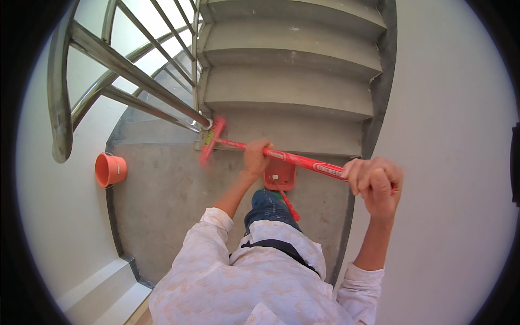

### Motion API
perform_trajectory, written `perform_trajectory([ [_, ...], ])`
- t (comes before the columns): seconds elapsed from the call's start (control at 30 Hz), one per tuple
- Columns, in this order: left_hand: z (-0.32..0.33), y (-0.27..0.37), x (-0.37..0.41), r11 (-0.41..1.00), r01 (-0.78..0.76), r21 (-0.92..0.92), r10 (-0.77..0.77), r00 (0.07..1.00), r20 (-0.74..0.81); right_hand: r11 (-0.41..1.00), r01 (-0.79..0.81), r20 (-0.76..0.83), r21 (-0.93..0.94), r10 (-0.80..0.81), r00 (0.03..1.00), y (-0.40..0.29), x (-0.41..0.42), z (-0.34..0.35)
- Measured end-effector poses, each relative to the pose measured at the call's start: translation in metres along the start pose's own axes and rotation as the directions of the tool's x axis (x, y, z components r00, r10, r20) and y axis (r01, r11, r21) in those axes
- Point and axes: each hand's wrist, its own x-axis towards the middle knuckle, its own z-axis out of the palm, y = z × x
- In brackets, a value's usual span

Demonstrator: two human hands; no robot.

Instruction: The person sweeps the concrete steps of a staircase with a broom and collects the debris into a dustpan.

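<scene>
A red broom lies slantwise across the view. My left hand grips its shaft near the head, and my right hand is closed round the far end of the handle. The pink and red broom head, blurred, is at the left, close to the foot of the metal railing post and the lowest step's left end. Below the shaft a red dustpan rests on the landing with a small white piece and dark bits in it; its red handle points towards me, beside my legs.
Concrete stairs rise ahead from the grey landing. A metal railing stands at the left, with lower steps beyond it. An orange bucket is by the left wall. A white wall runs along the right.
</scene>
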Motion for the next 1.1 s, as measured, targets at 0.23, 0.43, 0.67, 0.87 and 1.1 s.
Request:
perform_trajectory([
  [0.23,0.064,0.037,0.001,0.978,-0.122,-0.172,0.152,0.973,0.175,0.952,-0.132,-0.286,-0.278,0.049,0.957,-0.036,-0.060,-0.011],
  [0.43,0.141,0.130,-0.027,0.842,-0.320,-0.435,0.504,0.754,0.420,0.871,-0.235,-0.661,-0.431,-0.128,0.739,-0.100,-0.152,-0.003],
  [0.67,0.158,0.208,-0.053,0.725,-0.347,-0.595,0.650,0.058,0.758,0.839,-0.360,-0.889,-0.409,-0.277,0.365,-0.147,-0.225,0.027],
  [0.87,0.232,0.219,-0.029,0.586,-0.488,-0.646,0.809,0.320,0.493,0.731,-0.378,-0.823,-0.568,-0.492,0.284,-0.095,-0.228,0.027],
  [1.1,0.212,0.203,-0.080,0.647,-0.408,-0.644,0.757,0.251,0.603,0.749,-0.431,-0.863,-0.503,-0.402,0.307,-0.116,-0.244,0.033],
])
